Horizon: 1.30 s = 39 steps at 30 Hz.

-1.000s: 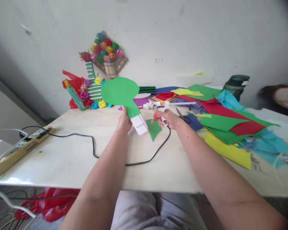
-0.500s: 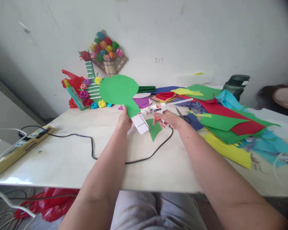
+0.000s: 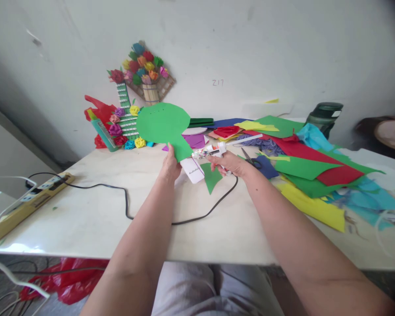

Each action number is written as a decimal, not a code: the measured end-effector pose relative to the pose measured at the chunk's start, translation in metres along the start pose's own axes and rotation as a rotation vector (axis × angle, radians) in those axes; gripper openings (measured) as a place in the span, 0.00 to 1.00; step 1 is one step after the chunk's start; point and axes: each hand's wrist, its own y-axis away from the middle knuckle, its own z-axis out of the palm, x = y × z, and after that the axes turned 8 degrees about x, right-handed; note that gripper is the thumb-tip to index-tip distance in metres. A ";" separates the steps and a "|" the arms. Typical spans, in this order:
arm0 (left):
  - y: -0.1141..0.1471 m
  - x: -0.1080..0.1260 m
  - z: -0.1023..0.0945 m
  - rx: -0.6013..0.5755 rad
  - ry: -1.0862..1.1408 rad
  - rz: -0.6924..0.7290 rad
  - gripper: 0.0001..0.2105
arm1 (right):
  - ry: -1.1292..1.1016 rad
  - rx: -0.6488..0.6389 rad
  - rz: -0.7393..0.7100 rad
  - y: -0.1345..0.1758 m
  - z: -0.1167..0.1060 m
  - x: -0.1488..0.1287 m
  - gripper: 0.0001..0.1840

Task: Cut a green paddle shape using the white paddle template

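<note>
My left hand (image 3: 171,166) pinches the lower edge of a large green paper cutout (image 3: 163,127), rounded on top with a narrower base, and holds it up off the table. In my right hand (image 3: 229,164) is a white hot glue gun (image 3: 213,150), a clear glue stick (image 3: 244,140) jutting from its back. The gun's nozzle points left and lies at the right edge of the cutout's base; whether it touches I cannot tell. Below them are a white card (image 3: 192,171) with dark writing and a pointed green paper piece (image 3: 211,177).
A black cord (image 3: 197,218) crosses the table from the power strip (image 3: 42,195) at left. Scissors (image 3: 250,159) and piled coloured paper (image 3: 316,171) lie at right, a dark bottle (image 3: 324,118) behind. Paper flowers (image 3: 116,130) and a glue bottle (image 3: 102,131) stand at the back left.
The glue gun's back end and stick have shifted slightly left and down, with the right hand following a little. My left hand and the green cutout stay in place.
</note>
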 end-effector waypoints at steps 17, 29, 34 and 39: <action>-0.004 -0.002 -0.003 -0.045 -0.012 0.017 0.21 | 0.055 0.035 -0.023 -0.003 0.002 0.004 0.20; 0.000 0.000 -0.002 -0.064 0.017 0.015 0.20 | 0.073 0.040 -0.038 -0.007 -0.002 0.009 0.22; 0.001 0.002 -0.001 -0.037 0.025 -0.002 0.20 | 0.092 0.046 -0.022 -0.005 -0.001 0.006 0.23; 0.001 0.004 -0.001 -0.004 0.047 -0.006 0.18 | 0.094 -0.008 -0.010 -0.003 -0.003 0.003 0.23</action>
